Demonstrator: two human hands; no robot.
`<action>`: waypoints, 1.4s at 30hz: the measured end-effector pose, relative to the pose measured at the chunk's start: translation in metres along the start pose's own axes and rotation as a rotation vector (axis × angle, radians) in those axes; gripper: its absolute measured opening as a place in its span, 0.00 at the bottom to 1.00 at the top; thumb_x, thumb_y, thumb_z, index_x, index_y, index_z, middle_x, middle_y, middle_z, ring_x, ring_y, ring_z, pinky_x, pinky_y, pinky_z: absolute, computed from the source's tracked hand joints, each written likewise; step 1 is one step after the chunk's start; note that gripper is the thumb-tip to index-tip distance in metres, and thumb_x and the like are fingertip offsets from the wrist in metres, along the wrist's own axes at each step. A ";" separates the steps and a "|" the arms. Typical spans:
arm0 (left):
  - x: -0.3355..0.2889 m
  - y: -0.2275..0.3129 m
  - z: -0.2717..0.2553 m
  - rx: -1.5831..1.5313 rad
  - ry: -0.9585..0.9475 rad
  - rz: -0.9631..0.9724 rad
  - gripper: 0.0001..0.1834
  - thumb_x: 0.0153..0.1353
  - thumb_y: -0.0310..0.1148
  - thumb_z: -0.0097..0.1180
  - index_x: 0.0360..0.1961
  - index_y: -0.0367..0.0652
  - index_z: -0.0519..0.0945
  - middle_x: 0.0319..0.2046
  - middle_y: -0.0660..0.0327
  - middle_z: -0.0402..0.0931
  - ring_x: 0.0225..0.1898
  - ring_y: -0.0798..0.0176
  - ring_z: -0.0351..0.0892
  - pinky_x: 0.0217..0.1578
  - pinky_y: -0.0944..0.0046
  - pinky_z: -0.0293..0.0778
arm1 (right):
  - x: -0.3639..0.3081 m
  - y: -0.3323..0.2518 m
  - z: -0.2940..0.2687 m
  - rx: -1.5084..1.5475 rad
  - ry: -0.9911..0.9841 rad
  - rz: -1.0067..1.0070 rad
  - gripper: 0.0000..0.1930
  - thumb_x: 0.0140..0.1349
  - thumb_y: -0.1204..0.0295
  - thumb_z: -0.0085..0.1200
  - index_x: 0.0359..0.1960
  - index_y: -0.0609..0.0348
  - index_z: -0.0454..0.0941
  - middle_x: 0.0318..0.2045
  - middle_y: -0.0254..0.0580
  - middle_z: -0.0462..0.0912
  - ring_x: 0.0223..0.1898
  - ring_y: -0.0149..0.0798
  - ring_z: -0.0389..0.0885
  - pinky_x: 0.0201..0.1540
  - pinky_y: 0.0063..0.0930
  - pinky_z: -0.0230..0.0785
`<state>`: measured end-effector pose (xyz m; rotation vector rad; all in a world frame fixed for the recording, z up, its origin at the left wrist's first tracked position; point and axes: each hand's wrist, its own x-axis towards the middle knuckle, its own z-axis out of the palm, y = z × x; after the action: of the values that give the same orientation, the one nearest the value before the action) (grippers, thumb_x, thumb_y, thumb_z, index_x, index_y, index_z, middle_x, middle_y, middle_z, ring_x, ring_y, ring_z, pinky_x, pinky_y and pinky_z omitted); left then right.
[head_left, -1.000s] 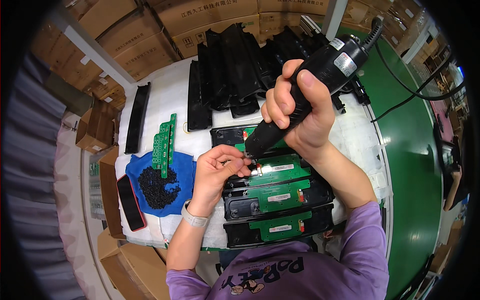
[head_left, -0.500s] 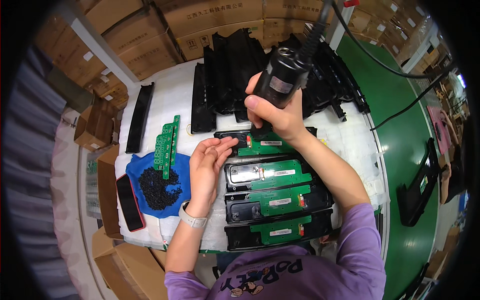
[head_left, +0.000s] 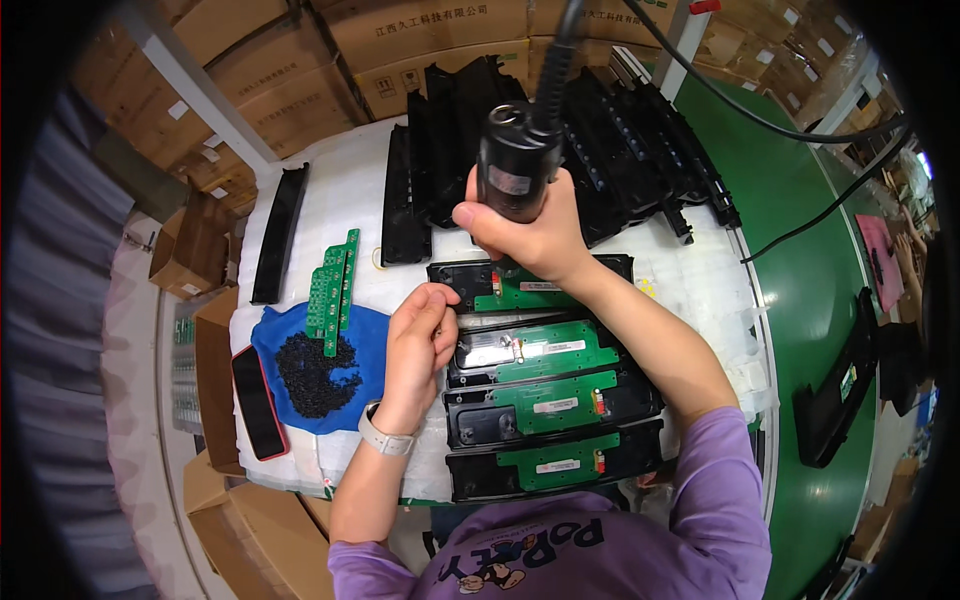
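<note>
My right hand (head_left: 530,230) is wrapped round a black electric screwdriver (head_left: 518,165), held upright over the farthest black panel (head_left: 450,272). The driver's tip is hidden behind my hand. A green circuit board (head_left: 510,294) with a white label lies in that panel. At the panel's left end is my left hand (head_left: 420,335), fingers curled and thumb pressed to them; whatever they hold, if anything, is too small to tell. Nearer me, several more black panels with green boards (head_left: 560,405) lie in a row. Small black screws (head_left: 312,378) are heaped on a blue cloth (head_left: 372,340) to the left.
Two loose green boards (head_left: 340,280) overlap the cloth's far edge, and a red-edged phone (head_left: 259,405) lies left of it. A black strip (head_left: 280,235) stands apart; black housings (head_left: 470,140) are piled at the back. The driver's cable (head_left: 555,75) hangs from above. A green surface (head_left: 800,400) runs along the right.
My right hand and the screwdriver have moved left, and the driver stands more upright. My left hand's fingers have curled in and drawn slightly nearer. The nearer panels have shifted slightly left.
</note>
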<state>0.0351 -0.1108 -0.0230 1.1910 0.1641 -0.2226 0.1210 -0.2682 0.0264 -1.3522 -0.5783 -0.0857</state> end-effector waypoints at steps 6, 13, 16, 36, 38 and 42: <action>0.000 -0.003 0.002 -0.093 -0.056 -0.066 0.04 0.63 0.28 0.44 0.37 0.40 0.67 0.16 0.67 0.63 0.15 0.78 0.54 0.14 0.77 0.48 | -0.003 -0.002 -0.002 -0.041 -0.009 0.022 0.11 0.45 0.71 0.64 0.25 0.61 0.73 0.21 0.29 0.75 0.24 0.22 0.70 0.27 0.17 0.62; 0.002 -0.007 -0.002 -0.089 -0.074 0.018 0.05 0.60 0.28 0.53 0.34 0.37 0.73 0.25 0.56 0.78 0.22 0.68 0.77 0.24 0.75 0.73 | -0.009 -0.025 -0.013 0.356 0.016 -0.083 0.09 0.57 0.72 0.48 0.36 0.62 0.65 0.11 0.36 0.65 0.09 0.29 0.63 0.16 0.24 0.58; -0.001 -0.007 -0.006 -0.089 -0.140 0.020 0.06 0.60 0.29 0.53 0.32 0.37 0.74 0.24 0.57 0.77 0.20 0.69 0.75 0.23 0.75 0.72 | -0.012 -0.038 -0.016 0.662 0.064 -0.085 0.13 0.62 0.60 0.43 0.38 0.56 0.66 0.14 0.32 0.65 0.12 0.28 0.64 0.23 0.27 0.62; -0.005 -0.009 0.000 0.000 -0.153 0.055 0.09 0.60 0.29 0.53 0.29 0.32 0.76 0.20 0.56 0.77 0.16 0.69 0.74 0.18 0.73 0.71 | -0.017 -0.038 -0.002 0.611 0.093 -0.057 0.12 0.64 0.59 0.40 0.38 0.55 0.67 0.14 0.31 0.66 0.12 0.28 0.63 0.23 0.27 0.62; -0.004 -0.009 0.001 0.031 -0.160 0.098 0.09 0.61 0.28 0.52 0.29 0.32 0.76 0.21 0.57 0.77 0.17 0.70 0.74 0.19 0.75 0.69 | -0.014 -0.038 -0.003 0.648 0.157 0.000 0.12 0.64 0.61 0.40 0.37 0.55 0.67 0.14 0.31 0.66 0.12 0.28 0.63 0.23 0.26 0.62; 0.001 -0.006 0.001 0.234 -0.049 0.205 0.09 0.63 0.29 0.49 0.32 0.33 0.75 0.25 0.58 0.77 0.22 0.71 0.75 0.23 0.76 0.68 | -0.012 -0.027 0.003 0.700 0.167 0.038 0.08 0.58 0.69 0.50 0.32 0.61 0.69 0.12 0.35 0.67 0.10 0.30 0.66 0.17 0.26 0.62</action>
<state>0.0346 -0.1145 -0.0284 1.4235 -0.0287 -0.0923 0.0993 -0.2751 0.0453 -0.6662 -0.3859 0.0350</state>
